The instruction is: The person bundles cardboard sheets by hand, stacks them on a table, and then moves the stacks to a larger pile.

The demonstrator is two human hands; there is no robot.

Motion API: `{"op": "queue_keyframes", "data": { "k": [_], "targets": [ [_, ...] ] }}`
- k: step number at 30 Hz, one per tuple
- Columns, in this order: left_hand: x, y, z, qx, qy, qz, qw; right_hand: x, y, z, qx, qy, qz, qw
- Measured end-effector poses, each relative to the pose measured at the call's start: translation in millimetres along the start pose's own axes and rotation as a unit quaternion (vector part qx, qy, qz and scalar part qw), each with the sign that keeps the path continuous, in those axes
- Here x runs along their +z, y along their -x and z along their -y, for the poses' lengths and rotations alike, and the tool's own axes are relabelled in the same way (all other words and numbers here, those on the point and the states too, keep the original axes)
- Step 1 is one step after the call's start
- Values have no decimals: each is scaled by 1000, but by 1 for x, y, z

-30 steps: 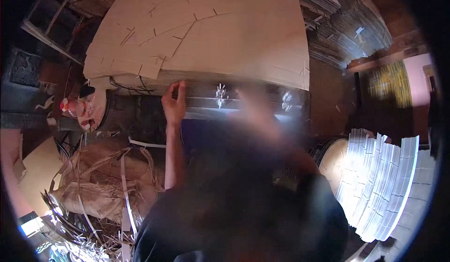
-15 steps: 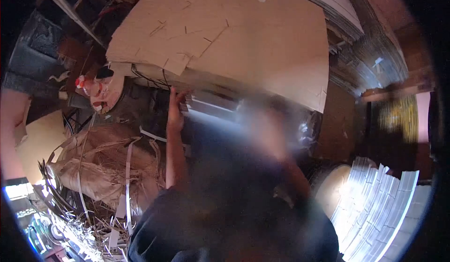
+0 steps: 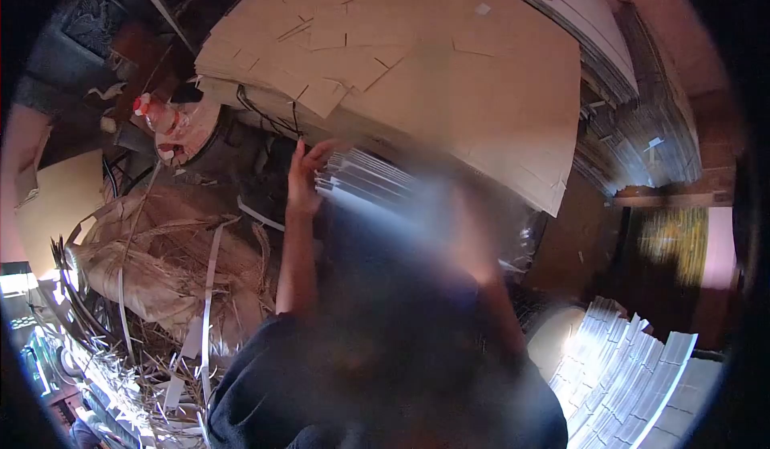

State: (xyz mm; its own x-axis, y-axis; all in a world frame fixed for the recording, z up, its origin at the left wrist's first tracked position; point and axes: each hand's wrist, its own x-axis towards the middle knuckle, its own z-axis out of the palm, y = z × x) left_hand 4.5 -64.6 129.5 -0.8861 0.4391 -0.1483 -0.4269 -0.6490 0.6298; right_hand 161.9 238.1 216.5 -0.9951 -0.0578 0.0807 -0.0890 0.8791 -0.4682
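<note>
A stack of thin pale sheets or strips (image 3: 369, 178) is held in front of my chest, just below the edge of a large pile of brown cardboard (image 3: 449, 72). My left hand (image 3: 305, 176) grips the left end of the stack, its thumb and fingers round the corner. At the right end is my right hand (image 3: 473, 236), blurred by a hazy patch, so its fingers and exact hold are hidden. The lower part of the stack also fades into the haze.
A large brown wrapped bundle (image 3: 176, 264) with straps lies at left. Beyond it, a bottle (image 3: 156, 113) stands on a round surface. Stacked pale cardboard pieces (image 3: 618, 369) are at lower right, and more stacked sheets (image 3: 589, 32) at upper right.
The stack between my hands now shows several separate sheet edges at its left end. My left hand has shifted slightly, and the whole view has turned a little.
</note>
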Motion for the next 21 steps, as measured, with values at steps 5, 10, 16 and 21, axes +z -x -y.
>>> {"op": "queue_keyframes", "data": {
  "k": [5, 10, 16, 21],
  "targets": [
    [-6, 0, 5, 6, 7, -30, 1000, 3, -20, 6, -21, 92, -62, 994],
    [-33, -1, 25, 41, -119, -103, 987, 21, -9, 23, -55, 65, -41, 996],
    [-27, -7, 32, 80, -70, -144, 984, 11, -7, 15, -64, -3, -62, 996],
    [-7, -10, 22, 103, -59, -72, 990, 12, -6, 22, -14, 33, 9, 999]
  ]
}}
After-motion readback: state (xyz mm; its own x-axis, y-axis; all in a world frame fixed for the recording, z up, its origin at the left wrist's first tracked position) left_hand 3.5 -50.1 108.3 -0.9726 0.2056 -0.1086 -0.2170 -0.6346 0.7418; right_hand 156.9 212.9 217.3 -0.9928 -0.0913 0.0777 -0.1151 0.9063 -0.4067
